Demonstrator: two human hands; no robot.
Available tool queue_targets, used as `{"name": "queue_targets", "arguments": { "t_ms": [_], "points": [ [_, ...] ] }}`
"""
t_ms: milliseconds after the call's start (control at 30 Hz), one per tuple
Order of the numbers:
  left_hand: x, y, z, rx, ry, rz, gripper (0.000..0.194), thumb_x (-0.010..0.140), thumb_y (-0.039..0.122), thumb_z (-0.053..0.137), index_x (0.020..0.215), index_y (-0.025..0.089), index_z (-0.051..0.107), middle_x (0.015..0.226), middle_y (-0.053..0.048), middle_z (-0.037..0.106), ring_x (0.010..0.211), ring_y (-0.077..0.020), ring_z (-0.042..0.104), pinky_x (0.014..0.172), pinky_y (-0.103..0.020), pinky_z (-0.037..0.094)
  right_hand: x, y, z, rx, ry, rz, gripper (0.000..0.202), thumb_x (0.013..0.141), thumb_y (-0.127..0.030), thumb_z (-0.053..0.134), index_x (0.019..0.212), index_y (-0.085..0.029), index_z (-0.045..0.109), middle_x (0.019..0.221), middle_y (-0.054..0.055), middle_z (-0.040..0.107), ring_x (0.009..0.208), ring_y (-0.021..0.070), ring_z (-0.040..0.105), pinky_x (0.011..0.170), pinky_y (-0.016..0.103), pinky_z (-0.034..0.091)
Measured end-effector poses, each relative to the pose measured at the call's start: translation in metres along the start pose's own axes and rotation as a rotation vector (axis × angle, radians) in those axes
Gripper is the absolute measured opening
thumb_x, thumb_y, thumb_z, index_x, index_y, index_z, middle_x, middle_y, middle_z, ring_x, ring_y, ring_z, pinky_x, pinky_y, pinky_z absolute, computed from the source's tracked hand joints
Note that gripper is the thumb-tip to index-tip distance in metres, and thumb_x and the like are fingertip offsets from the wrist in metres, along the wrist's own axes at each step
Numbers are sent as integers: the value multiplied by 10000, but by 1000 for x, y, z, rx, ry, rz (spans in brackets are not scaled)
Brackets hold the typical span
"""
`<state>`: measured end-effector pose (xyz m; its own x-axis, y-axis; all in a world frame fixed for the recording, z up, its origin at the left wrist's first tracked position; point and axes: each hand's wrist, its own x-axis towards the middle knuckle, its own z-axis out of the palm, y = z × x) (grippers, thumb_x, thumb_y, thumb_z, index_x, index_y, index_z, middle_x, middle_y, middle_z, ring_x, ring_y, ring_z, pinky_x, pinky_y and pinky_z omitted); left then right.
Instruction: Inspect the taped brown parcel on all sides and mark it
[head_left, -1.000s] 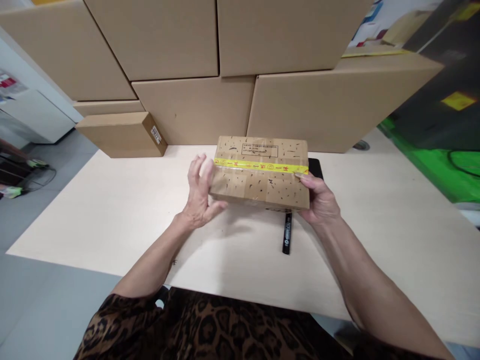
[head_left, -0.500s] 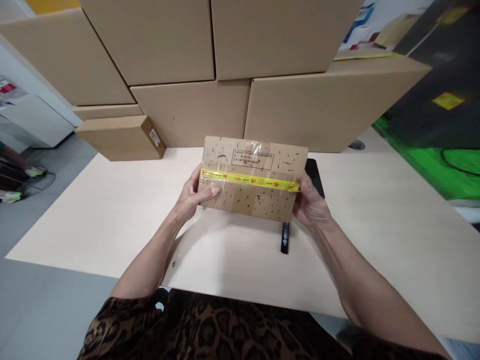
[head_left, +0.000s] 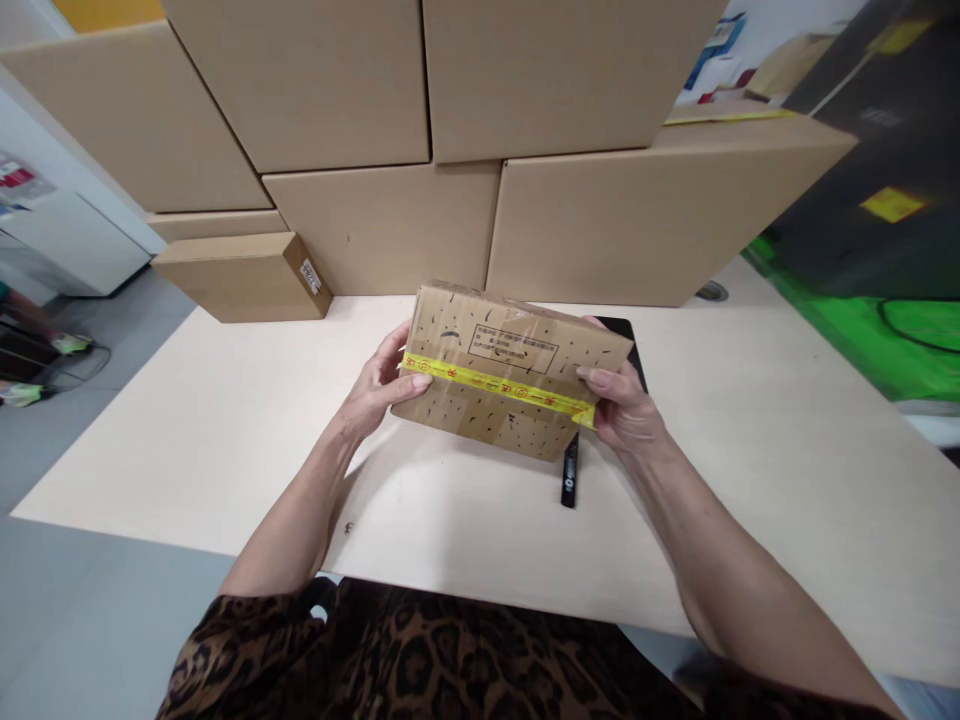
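Note:
Between both hands, above the table, I hold a small cardboard box (head_left: 480,410) tilted with its right side lower. Dark marks speckle its face, along with a printed label frame. A strip of yellow tape (head_left: 495,388) with red print runs across it. My left hand (head_left: 371,390) grips the left end, thumb on the face. At the right end my right hand (head_left: 622,400) is closed round the edge, its thumb near the tape's loose end. Below the box lies a black marker-like stick (head_left: 570,475) with white print. A flat black object (head_left: 634,340) is partly hidden behind the right hand.
Large cardboard boxes (head_left: 585,225) are stacked along the back of the pale table (head_left: 225,430). A smaller brown box (head_left: 232,275) with a label stands at the back left. A round grommet (head_left: 712,291) sits at the back right. Another person's feet (head_left: 45,365) show at far left.
The box has tilted, its right end dropping and its top side coming into view. My right thumb has moved onto the face of the box.

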<state>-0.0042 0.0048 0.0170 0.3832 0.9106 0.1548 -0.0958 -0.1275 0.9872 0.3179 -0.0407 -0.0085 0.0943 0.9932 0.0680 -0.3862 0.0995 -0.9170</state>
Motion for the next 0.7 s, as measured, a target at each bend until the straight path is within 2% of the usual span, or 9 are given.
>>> {"name": "queue_targets", "arguments": {
  "t_ms": [100,200,300,400,500,600,700],
  "points": [
    [1,-4,0,7,-20,26,890,725,530,931,1519,306,598,1506,-113,701,1424,-407,630,1152,-566,542,-2,2,2,-9,-10,-28,827,615,-444,946,1384,-440,642,1413,-5,720,1426,389,626,1265,683,440],
    [0,-7,-1,11,-71,-33,938,697,531,951,1521,268,586,1444,-146,731,1355,-428,674,1094,-587,578,-4,-2,4,-59,-46,-114,953,564,-413,988,1432,-473,599,1504,-10,669,1456,397,605,1250,677,458],
    [0,-7,0,11,-87,-57,1061,643,498,990,1570,249,538,1408,-171,743,1295,-441,704,1053,-609,598,-6,-8,5,-92,-109,-154,1051,538,-406,1018,1482,-491,563,1577,-16,616,1527,398,540,1287,660,426],
    [1,-5,2,21,-74,18,1179,598,485,1021,1626,263,487,1451,-186,715,1368,-459,661,1107,-635,573,-7,-11,3,-114,-148,-160,1122,546,-352,1031,1531,-505,518,1638,-35,558,1586,375,474,1317,639,394],
    [2,-4,1,82,-65,120,1253,569,483,1043,1659,289,455,1490,-182,686,1502,-473,549,1190,-657,518,-8,-11,2,-148,-179,-176,1189,548,-282,1038,1570,-504,473,1701,-43,484,1643,358,395,1322,612,390],
    [1,-4,-6,215,-53,205,1306,596,499,1038,1709,332,376,1539,-167,644,1592,-453,446,1266,-675,437,-7,-12,2,-211,-172,-188,1289,496,-241,1065,1597,-482,440,1699,-16,478,1678,367,331,1336,604,362],
    [0,-4,-13,345,-46,262,1377,601,526,1037,1745,358,290,1621,-168,569,1627,-445,391,1306,-679,375,-4,-11,-1,-281,-145,-207,1398,422,-212,1093,1617,-469,412,1704,4,463,1685,375,312,1376,614,259]
  ]
}}
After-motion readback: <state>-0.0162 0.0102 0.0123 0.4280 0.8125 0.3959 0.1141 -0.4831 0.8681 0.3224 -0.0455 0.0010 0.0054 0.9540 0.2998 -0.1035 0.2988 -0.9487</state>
